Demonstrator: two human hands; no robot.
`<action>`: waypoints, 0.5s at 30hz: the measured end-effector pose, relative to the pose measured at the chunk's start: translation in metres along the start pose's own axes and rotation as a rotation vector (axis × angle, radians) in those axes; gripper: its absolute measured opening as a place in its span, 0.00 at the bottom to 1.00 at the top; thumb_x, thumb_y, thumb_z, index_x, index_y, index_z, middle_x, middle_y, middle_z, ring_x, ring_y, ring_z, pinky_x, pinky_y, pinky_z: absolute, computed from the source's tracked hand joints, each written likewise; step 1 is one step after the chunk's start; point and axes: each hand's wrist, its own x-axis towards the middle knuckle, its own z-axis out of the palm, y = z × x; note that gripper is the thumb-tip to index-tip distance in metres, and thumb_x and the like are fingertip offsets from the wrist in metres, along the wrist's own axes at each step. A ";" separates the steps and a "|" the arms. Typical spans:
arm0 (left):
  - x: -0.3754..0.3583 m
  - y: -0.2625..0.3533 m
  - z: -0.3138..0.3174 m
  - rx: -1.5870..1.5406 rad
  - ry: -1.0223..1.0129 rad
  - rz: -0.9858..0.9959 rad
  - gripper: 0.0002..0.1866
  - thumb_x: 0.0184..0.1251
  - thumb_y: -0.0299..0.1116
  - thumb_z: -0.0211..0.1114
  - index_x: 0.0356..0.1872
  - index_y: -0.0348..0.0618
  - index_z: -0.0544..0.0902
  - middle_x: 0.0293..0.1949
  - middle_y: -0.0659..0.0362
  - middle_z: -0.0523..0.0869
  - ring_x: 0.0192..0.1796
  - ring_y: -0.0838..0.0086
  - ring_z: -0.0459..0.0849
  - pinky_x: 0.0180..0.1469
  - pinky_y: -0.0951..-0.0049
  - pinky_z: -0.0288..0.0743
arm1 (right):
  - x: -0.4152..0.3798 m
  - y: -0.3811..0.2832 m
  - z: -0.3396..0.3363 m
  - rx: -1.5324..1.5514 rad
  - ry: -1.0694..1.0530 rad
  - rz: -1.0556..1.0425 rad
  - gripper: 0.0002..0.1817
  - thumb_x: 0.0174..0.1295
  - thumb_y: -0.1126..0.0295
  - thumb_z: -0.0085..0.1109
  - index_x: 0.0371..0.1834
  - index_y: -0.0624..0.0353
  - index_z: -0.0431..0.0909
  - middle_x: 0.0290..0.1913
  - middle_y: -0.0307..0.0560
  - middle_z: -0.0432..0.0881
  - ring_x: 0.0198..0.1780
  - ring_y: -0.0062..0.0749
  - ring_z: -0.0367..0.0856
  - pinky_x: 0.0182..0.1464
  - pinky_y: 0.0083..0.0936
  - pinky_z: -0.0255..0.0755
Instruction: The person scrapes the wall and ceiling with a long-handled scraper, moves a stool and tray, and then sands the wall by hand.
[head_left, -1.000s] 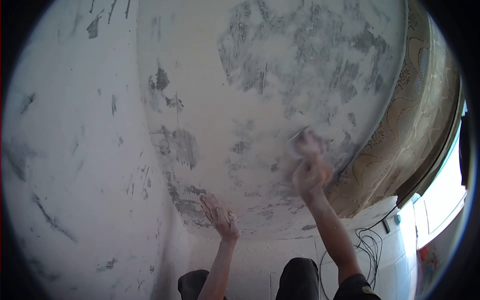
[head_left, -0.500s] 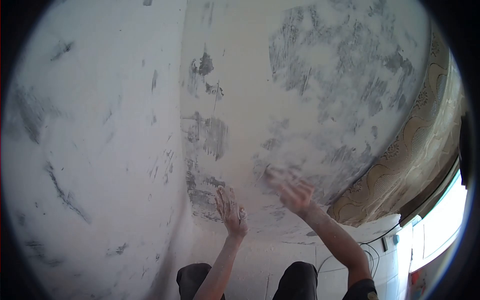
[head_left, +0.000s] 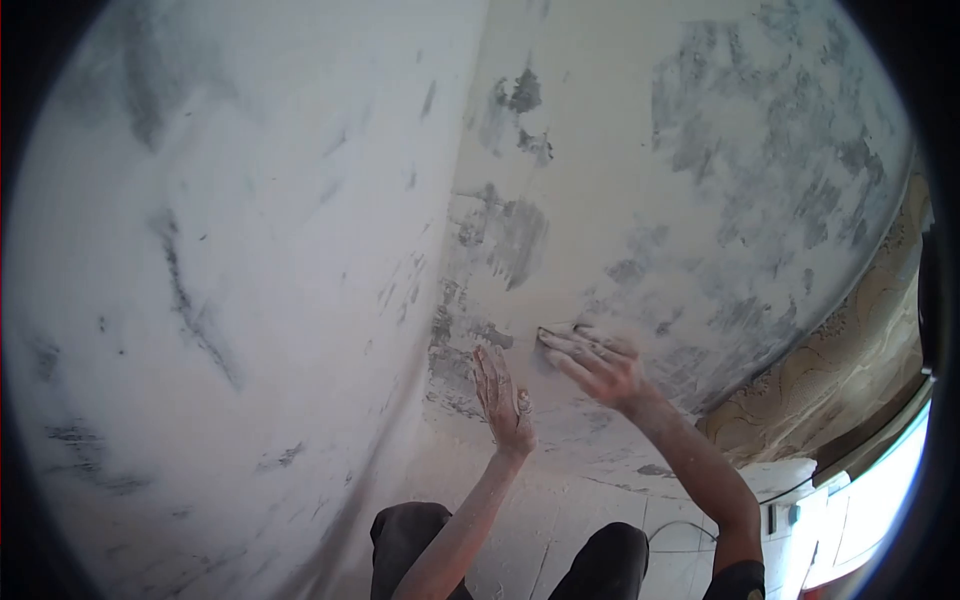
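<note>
My right hand (head_left: 598, 368) presses flat against the patchy white wall (head_left: 600, 150), fingers together. Under its fingertips shows the dark edge of a thin piece, which looks like sandpaper (head_left: 541, 337); most of it is covered by the fingers. To the left, my left hand (head_left: 503, 402) rests palm-first on the same wall with its fingers stretched out, holding nothing. White dust coats both hands. Grey scuffed patches (head_left: 520, 240) mark the plaster around and above them.
Another white wall (head_left: 300, 250) meets this one at a corner on the left. A patterned beige wallpaper strip (head_left: 800, 400) curls along the right side. Below are my knees (head_left: 605, 560), a pale tiled floor (head_left: 515, 545), a cable (head_left: 685, 524) and a bright window (head_left: 880, 490).
The view has swung left, so the wall marks sit farther right. My right hand, blurred before, has slid left across the wall toward my left hand, which stays against the wall.
</note>
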 end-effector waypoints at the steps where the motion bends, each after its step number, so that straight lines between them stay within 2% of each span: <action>1: 0.004 -0.002 -0.002 0.011 0.013 -0.002 0.36 0.78 0.55 0.34 0.76 0.37 0.56 0.77 0.41 0.50 0.79 0.47 0.45 0.76 0.46 0.37 | 0.007 0.007 -0.007 0.014 -0.063 -0.046 0.17 0.56 0.82 0.53 0.40 0.46 0.85 0.50 0.40 0.87 0.53 0.27 0.85 0.56 0.30 0.81; 3: 0.010 -0.002 -0.007 0.010 0.068 -0.059 0.37 0.78 0.55 0.35 0.76 0.36 0.54 0.77 0.42 0.49 0.79 0.48 0.43 0.76 0.48 0.37 | 0.013 0.030 -0.009 -0.143 0.087 0.129 0.16 0.53 0.82 0.56 0.39 0.48 0.85 0.52 0.39 0.86 0.51 0.28 0.86 0.55 0.29 0.81; 4: 0.011 -0.003 -0.009 0.024 0.072 -0.078 0.37 0.78 0.55 0.35 0.76 0.36 0.54 0.77 0.42 0.49 0.79 0.48 0.43 0.76 0.48 0.37 | 0.013 0.029 -0.010 -0.120 0.078 0.127 0.16 0.53 0.82 0.56 0.39 0.48 0.85 0.52 0.39 0.86 0.51 0.28 0.86 0.55 0.29 0.81; 7: 0.019 -0.010 -0.017 -0.010 0.117 -0.075 0.37 0.78 0.55 0.36 0.76 0.35 0.54 0.77 0.42 0.49 0.80 0.49 0.44 0.77 0.49 0.38 | 0.020 0.024 -0.006 -0.093 0.138 0.476 0.13 0.53 0.74 0.61 0.42 0.48 0.86 0.44 0.40 0.86 0.45 0.30 0.87 0.47 0.30 0.81; 9: 0.021 -0.018 -0.018 -0.036 0.145 -0.081 0.36 0.79 0.54 0.36 0.76 0.35 0.54 0.78 0.42 0.48 0.80 0.50 0.43 0.77 0.50 0.38 | -0.019 -0.002 0.030 -0.138 -0.029 0.038 0.18 0.54 0.73 0.61 0.49 0.46 0.83 0.51 0.42 0.84 0.48 0.32 0.85 0.48 0.30 0.81; 11: 0.017 -0.022 -0.019 -0.058 0.140 -0.104 0.36 0.79 0.53 0.36 0.75 0.34 0.54 0.78 0.42 0.48 0.80 0.50 0.42 0.77 0.50 0.38 | -0.026 -0.029 0.049 0.019 -0.310 -0.160 0.23 0.54 0.72 0.62 0.56 0.44 0.80 0.54 0.42 0.82 0.54 0.33 0.83 0.53 0.32 0.80; 14: 0.012 -0.026 -0.016 -0.091 0.149 -0.114 0.35 0.79 0.51 0.36 0.75 0.34 0.53 0.78 0.42 0.48 0.80 0.50 0.41 0.77 0.51 0.38 | -0.013 -0.009 0.046 -0.001 -0.236 -0.190 0.25 0.52 0.72 0.62 0.57 0.42 0.79 0.57 0.40 0.82 0.57 0.36 0.82 0.57 0.32 0.79; 15: 0.009 -0.027 -0.015 -0.098 0.156 -0.124 0.35 0.79 0.51 0.35 0.76 0.34 0.53 0.78 0.42 0.47 0.80 0.50 0.41 0.77 0.51 0.38 | 0.001 0.001 0.030 -0.020 -0.177 -0.090 0.25 0.52 0.73 0.61 0.56 0.42 0.80 0.60 0.39 0.80 0.60 0.36 0.80 0.57 0.32 0.79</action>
